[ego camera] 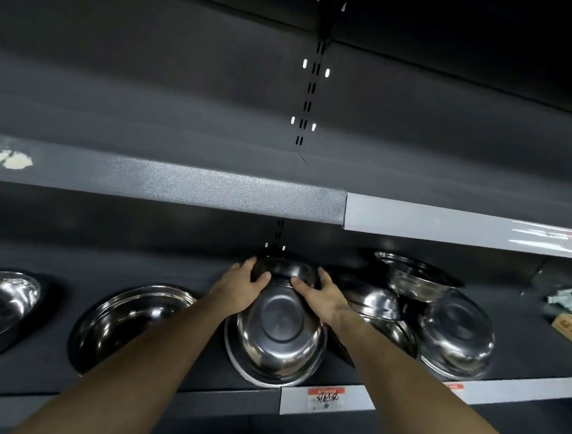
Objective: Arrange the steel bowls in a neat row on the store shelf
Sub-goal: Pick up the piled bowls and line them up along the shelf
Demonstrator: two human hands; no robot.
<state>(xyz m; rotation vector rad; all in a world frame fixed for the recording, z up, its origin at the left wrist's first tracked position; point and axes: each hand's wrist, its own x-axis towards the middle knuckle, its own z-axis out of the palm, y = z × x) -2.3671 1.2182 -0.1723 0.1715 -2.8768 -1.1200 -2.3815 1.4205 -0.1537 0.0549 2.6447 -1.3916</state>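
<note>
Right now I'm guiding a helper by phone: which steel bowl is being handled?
Find the dark store shelf with the red price label on its front edge. Directly above that label sits a round shiny steel bowl. Unlike its neighbours, the left hand and right hand grip its far rim.

1. A dark grey back panel (152, 89) is seen filling the upper half of the frame.
2. A slotted upright (311, 90) is set down the panel's centre, flanked by small pale tabs.
3. The grey front edge of an upper shelf (181, 184) is stretched across the middle of the frame.
4. A worn label patch (10, 159) is left at its far left end.
5. A red-and-white price tag (326, 399) is fixed to the lower shelf's edge at bottom centre.
6. Light is reflected on the shelf edge at right.
</note>
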